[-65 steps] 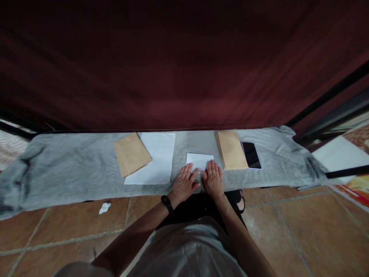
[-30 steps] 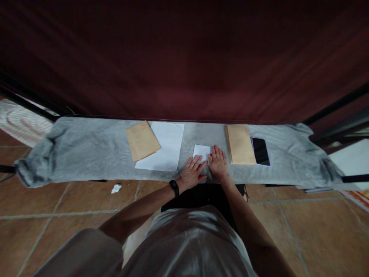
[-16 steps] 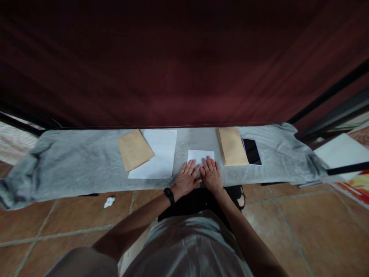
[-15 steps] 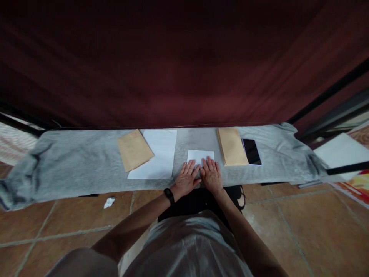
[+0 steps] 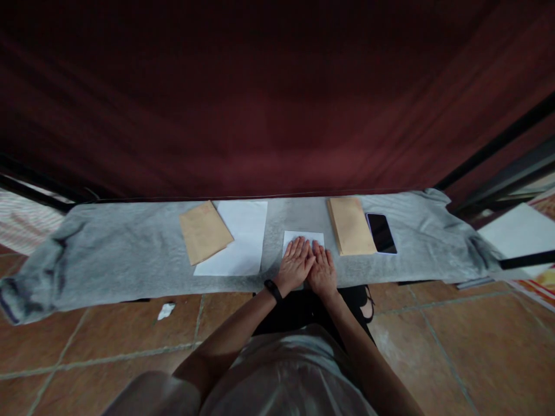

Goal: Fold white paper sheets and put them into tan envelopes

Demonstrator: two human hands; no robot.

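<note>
A small white sheet of paper (image 5: pixel 291 236), apparently folded, lies near the front edge of the cloth-covered surface. My left hand (image 5: pixel 295 264), with a dark band on its wrist, rests flat on the paper with fingers stretched forward. Beside it my right hand (image 5: pixel 322 273) also presses flat on the paper; the two hands touch, the left thumb reaching over the right hand. Both palms hide the paper's near part. To the left, a brown envelope (image 5: pixel 205 232) overlaps a larger stack or sheet of white paper (image 5: pixel 249 242).
On the right lie a thick stack of brown envelopes (image 5: pixel 353 226) and a phone (image 5: pixel 381 233) with a dark screen. Grey cloth (image 5: pixel 130 248) covers the narrow surface. A dark red curtain (image 5: pixel 269 127) hangs behind. A white scrap (image 5: pixel 166 311) lies on the tiled floor.
My left hand has slid right and slightly forward over the paper, closing up against my right hand. The paper stays in place; the whole view has shifted slightly.
</note>
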